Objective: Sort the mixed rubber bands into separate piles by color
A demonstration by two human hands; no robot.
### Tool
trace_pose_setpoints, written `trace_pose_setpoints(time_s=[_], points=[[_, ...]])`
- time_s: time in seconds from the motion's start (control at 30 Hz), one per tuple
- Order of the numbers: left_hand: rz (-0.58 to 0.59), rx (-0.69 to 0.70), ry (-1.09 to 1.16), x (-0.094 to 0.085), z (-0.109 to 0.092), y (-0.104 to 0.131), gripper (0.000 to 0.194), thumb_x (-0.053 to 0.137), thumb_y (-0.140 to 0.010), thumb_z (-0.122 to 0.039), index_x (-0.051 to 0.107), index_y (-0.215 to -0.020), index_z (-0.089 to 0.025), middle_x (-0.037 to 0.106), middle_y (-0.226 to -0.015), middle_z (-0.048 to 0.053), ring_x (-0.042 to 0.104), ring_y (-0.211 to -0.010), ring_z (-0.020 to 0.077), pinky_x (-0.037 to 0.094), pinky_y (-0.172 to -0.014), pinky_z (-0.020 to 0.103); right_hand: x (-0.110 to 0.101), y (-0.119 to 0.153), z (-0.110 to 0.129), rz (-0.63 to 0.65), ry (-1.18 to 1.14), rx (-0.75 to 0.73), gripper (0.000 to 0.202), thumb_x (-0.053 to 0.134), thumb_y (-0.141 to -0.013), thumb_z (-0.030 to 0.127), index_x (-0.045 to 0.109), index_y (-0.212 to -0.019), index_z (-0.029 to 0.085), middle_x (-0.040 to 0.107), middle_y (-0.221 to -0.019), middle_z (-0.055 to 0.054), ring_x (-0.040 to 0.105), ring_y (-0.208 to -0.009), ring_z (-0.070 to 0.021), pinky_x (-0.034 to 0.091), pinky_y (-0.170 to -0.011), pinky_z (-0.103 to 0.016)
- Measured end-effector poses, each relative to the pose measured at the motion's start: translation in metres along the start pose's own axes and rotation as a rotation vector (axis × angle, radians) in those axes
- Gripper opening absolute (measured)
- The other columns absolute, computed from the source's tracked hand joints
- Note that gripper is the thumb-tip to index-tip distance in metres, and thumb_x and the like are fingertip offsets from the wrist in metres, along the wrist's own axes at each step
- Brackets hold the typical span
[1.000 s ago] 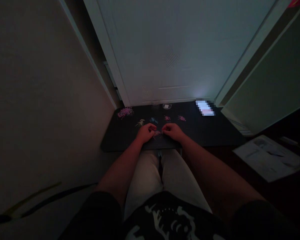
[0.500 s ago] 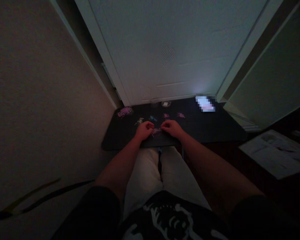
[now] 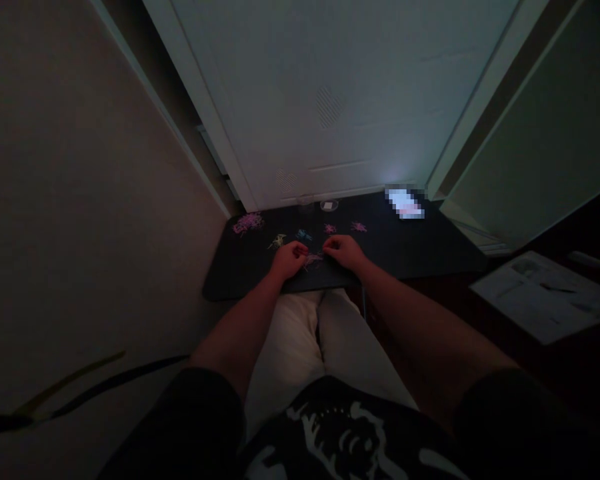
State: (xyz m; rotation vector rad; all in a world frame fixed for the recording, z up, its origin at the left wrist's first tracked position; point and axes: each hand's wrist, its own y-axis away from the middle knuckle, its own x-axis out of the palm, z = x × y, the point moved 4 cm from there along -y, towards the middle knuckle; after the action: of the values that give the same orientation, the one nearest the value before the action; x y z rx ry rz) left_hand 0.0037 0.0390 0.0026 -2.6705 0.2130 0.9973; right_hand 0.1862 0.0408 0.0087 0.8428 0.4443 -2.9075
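My left hand rests over the near part of a dark table, its fingers curled together. Across from it, my right hand is closed with thumb and fingertips pinched. Whatever either hand holds is too small and dark to make out. Between and just below the hands lies a loose pile of pinkish thin pieces. Beyond them sit a yellowish pile, a blue pile and two small pink piles, one nearer the middle and one to its right.
A larger pink-purple heap lies at the far left of the table. Near the back edge stand a clear container and a round lid-like dish. A lit, blurred screen is at back right. A white door rises behind.
The view has shifted slightly. My right hand has moved a little away from my left, widening the gap between the fingertips. The piles look about the same.
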Motion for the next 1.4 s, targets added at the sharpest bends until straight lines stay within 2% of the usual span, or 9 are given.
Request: trace_pose_setpoints(time_s=[0.23,0.57,0.7,0.9,1.0,1.1,1.23,1.4], points=[[-0.012,0.016,-0.073,-0.001,-0.005,0.001,0.019,0.052,-0.07,-0.012,0.063,-0.085,-0.016,0.068,-0.08,0.003,0.062,-0.071,0.0132,0.049,-0.067,0.025,0.004,-0.002,0.0,-0.033,0.047,0.007,0.009,0.059,-0.068,0.018,0.066,-0.073,0.015,0.063,-0.066,-0.001,0.054,-0.059,-0.0109,0.041,-0.058,-0.022],[0.04,0.054,0.066,-0.004,-0.009,0.001,0.023,0.054,-0.07,-0.012,0.06,-0.092,-0.014,0.068,-0.085,0.004,0.063,-0.074,0.0138,0.049,-0.066,0.025,0.003,0.001,-0.006,-0.023,-0.107,0.005,0.013,0.06,-0.07,0.025,0.066,-0.078,0.016,0.065,-0.07,-0.002,0.056,-0.06,-0.0124,0.043,-0.058,-0.025],[0.052,0.125,0.046,-0.006,-0.015,0.003,0.024,0.058,-0.071,-0.016,0.06,-0.095,-0.016,0.068,-0.087,0.004,0.062,-0.077,0.0138,0.048,-0.067,0.026,0.007,0.002,-0.007,0.016,-0.154,0.037,0.017,0.059,-0.072,0.027,0.067,-0.084,0.017,0.066,-0.07,-0.002,0.056,-0.061,-0.0129,0.043,-0.057,-0.025],[-0.025,0.146,0.022,-0.014,-0.019,-0.008,0.02,0.062,-0.073,-0.028,0.062,-0.09,-0.017,0.067,-0.083,0.003,0.06,-0.07,0.013,0.048,-0.065,0.026,0.004,-0.015,0.002,0.016,-0.187,0.052,0.016,0.059,-0.072,0.029,0.067,-0.079,0.017,0.064,-0.069,-0.001,0.054,-0.06,-0.0124,0.042,-0.057,-0.025],[-0.05,0.117,0.056,-0.012,-0.021,-0.02,0.024,0.063,-0.074,-0.033,0.063,-0.091,-0.017,0.068,-0.083,0.003,0.061,-0.069,0.0127,0.049,-0.066,0.026,0.005,-0.031,0.011,-0.019,-0.207,-0.003,0.013,0.059,-0.072,0.027,0.065,-0.077,0.016,0.063,-0.068,-0.001,0.054,-0.06,-0.0123,0.042,-0.057,-0.025],[-0.128,0.059,0.11,-0.007,-0.02,-0.027,0.024,0.063,-0.074,-0.035,0.065,-0.09,-0.017,0.069,-0.081,0.004,0.062,-0.068,0.0126,0.05,-0.065,0.025,0.013,-0.04,0.014,-0.054,-0.235,-0.04,0.01,0.058,-0.072,0.025,0.063,-0.074,0.017,0.062,-0.068,-0.001,0.054,-0.061,-0.0123,0.042,-0.058,-0.025],[-0.154,0.025,0.114,0.001,-0.014,-0.025,0.02,0.063,-0.074,-0.032,0.067,-0.087,-0.018,0.07,-0.078,0.003,0.063,-0.066,0.0131,0.052,-0.065,0.026,0.024,-0.036,0.007,-0.1,-0.242,-0.014,0.008,0.058,-0.072,0.024,0.061,-0.075,0.018,0.062,-0.068,-0.001,0.055,-0.06,-0.0126,0.043,-0.056,-0.024],[-0.169,0.018,0.099,0.003,-0.008,-0.024,0.015,0.06,-0.076,-0.028,0.069,-0.084,-0.018,0.07,-0.076,0.002,0.063,-0.065,0.013,0.051,-0.066,0.025,0.026,-0.031,0.006,-0.107,-0.209,-0.041,0.007,0.057,-0.073,0.023,0.061,-0.075,0.018,0.062,-0.069,-0.001,0.055,-0.061,-0.0122,0.043,-0.056,-0.024]])
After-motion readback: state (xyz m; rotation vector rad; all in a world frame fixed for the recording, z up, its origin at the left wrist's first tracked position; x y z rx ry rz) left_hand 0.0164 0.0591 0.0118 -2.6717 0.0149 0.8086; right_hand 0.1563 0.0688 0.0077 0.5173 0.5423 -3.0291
